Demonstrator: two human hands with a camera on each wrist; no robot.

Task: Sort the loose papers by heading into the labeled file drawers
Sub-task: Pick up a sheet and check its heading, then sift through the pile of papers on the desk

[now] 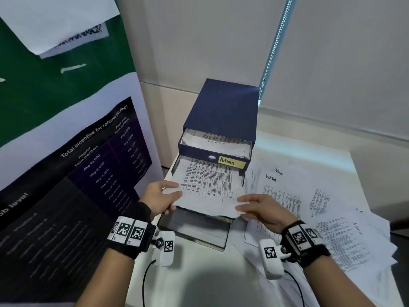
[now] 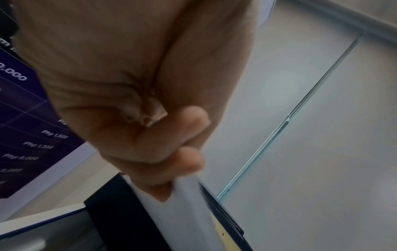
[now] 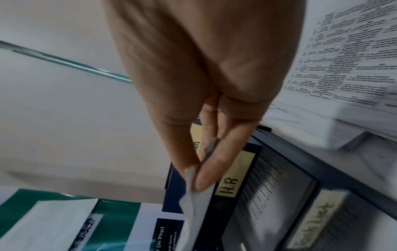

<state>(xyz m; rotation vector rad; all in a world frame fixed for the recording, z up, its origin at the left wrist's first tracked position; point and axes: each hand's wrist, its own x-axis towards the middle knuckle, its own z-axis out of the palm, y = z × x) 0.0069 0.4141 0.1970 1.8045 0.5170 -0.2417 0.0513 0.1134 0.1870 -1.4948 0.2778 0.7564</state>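
A navy drawer unit (image 1: 223, 105) stands on the white table, its three drawers pulled out in steps. The top drawer, with a yellow "Admin" label (image 1: 231, 161), holds printed sheets. Both hands hold a printed sheet (image 1: 210, 187) over the middle drawer, whose label reads "H.R" (image 3: 229, 185). My left hand (image 1: 174, 191) pinches the sheet's left edge (image 2: 189, 195). My right hand (image 1: 240, 204) pinches its near right corner (image 3: 193, 195) between thumb and fingers. The bottom drawer (image 1: 194, 227) sticks out furthest and carries a handwritten label (image 3: 315, 220).
Loose printed papers (image 1: 309, 207), some headed "Admin" and "Task list", lie spread over the table to the right of the unit. A large poster board (image 1: 77, 162) stands close on the left. A wall and a blind cord (image 1: 274, 41) are behind.
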